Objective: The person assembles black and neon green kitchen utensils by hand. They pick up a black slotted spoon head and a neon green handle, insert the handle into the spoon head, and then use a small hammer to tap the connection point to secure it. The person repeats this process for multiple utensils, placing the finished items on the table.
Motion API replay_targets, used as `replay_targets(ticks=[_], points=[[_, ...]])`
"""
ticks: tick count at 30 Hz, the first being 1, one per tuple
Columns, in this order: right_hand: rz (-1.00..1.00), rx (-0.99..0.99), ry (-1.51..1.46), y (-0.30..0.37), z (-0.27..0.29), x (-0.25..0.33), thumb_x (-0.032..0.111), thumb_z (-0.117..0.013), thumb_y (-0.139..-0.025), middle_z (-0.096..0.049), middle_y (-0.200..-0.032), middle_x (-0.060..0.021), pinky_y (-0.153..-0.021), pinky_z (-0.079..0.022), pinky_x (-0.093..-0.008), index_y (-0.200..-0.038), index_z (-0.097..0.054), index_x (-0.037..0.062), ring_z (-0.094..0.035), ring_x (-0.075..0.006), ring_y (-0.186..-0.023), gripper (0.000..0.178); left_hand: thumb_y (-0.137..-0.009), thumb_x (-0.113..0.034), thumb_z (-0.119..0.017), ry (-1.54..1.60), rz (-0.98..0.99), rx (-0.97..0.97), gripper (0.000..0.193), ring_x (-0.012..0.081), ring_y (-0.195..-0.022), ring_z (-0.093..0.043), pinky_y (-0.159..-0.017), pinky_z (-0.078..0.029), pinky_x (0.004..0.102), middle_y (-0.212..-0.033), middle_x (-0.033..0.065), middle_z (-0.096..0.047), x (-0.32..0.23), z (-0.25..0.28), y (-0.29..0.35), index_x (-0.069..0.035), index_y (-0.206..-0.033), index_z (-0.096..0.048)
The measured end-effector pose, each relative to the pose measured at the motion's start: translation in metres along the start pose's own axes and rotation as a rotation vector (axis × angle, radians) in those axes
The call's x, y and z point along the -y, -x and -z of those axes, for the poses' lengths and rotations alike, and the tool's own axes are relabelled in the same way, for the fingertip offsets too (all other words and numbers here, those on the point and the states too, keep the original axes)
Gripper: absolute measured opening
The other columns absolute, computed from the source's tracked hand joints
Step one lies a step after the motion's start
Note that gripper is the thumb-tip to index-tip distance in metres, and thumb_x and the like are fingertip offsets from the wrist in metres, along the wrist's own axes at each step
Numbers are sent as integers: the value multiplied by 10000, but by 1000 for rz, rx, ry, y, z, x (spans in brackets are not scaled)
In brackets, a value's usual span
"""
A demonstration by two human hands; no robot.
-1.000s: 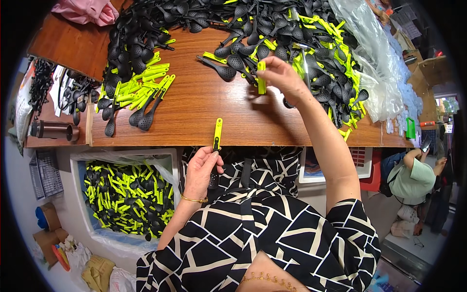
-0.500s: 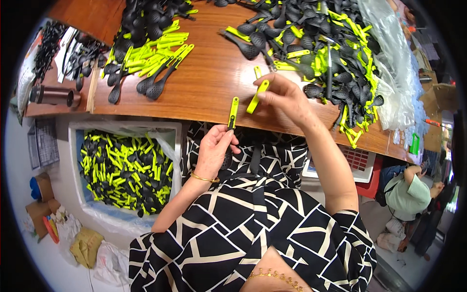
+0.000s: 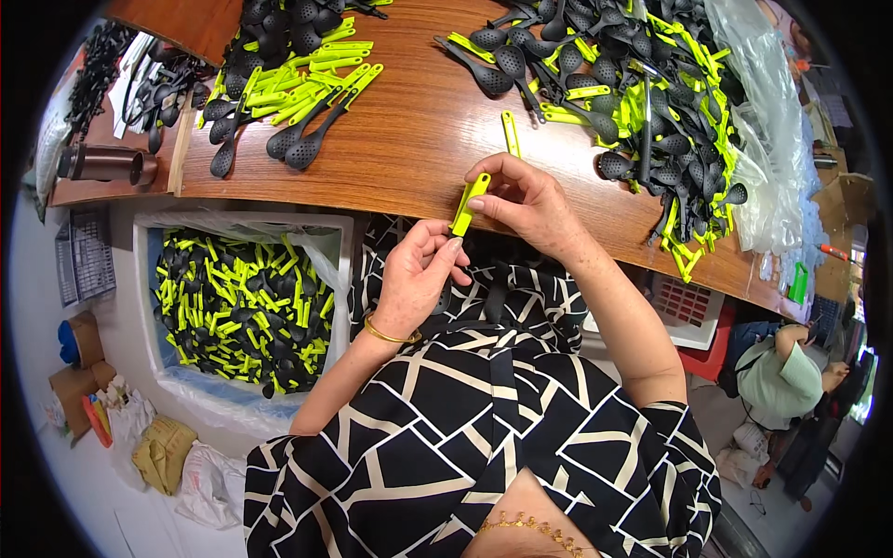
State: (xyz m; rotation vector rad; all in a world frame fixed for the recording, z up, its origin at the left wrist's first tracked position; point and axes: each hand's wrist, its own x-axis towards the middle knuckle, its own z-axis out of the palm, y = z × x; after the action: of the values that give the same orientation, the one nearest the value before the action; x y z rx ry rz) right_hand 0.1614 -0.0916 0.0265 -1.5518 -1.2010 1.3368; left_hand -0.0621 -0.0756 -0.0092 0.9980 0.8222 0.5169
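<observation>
My left hand [image 3: 414,274] is closed, thumb against fingers, round the handle of a black perforated spoon, whose bowl is mostly hidden below the hand. Between thumb and fingers my right hand [image 3: 535,212] pinches a lime-green handle cover [image 3: 471,203]. The cover lies along the upper end of the spoon's handle and touches the left fingertips; whether it is seated there cannot be seen. Just beyond the right hand, another green cover [image 3: 510,132] lies on the wooden table [image 3: 409,139].
Several green-handled spoons [image 3: 312,84] lie at the far left of the table. A large heap of black spoons and green pieces [image 3: 670,121] covers the right, beside clear plastic sheeting [image 3: 767,139]. Below left stands a lined white box [image 3: 139,279] full of spoons. A co-worker [image 3: 781,377] is at the right.
My right hand has moved left and down, bringing its green cover over the handle in my left hand. My left hand has risen slightly to the right. The view has shifted a little.
</observation>
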Motion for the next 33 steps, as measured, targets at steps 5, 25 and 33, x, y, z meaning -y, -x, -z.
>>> replay_targets(ticks=[5, 25, 33], points=[[126, -116, 211, 8, -5, 2, 123, -792, -954, -676, -1100, -4, -837, -567, -242, -1176, -673, 42, -645, -63, -950, 265, -1066, -132, -643, -17, -28, 7, 243, 94, -676, -630, -620, -539, 225, -869, 67, -661, -2, -2, 0, 28, -1239, -584], [386, -340, 363, 14, -17, -9, 165, -843, -818, -619, -1224, -176, -950, -528, -450, -1211, -693, 84, -624, -388, -1106, 428, -1065, -145, -645, -19, 31, -105, 164, 72, -585, -570, -534, -464, 210, -764, 17, -639, 8, -7, 6, -8, -1157, -644], [330, -969, 769, 37, 123, -33, 179, -824, -875, -716, -1052, -146, -873, -545, -428, -1116, -698, 33, -671, -355, -995, 308, -1078, -231, -636, 78, 147, -129, 240, 101, -600, -596, -568, -496, 237, -766, 37, -657, 24, 3, -16, 4, -1086, -682]])
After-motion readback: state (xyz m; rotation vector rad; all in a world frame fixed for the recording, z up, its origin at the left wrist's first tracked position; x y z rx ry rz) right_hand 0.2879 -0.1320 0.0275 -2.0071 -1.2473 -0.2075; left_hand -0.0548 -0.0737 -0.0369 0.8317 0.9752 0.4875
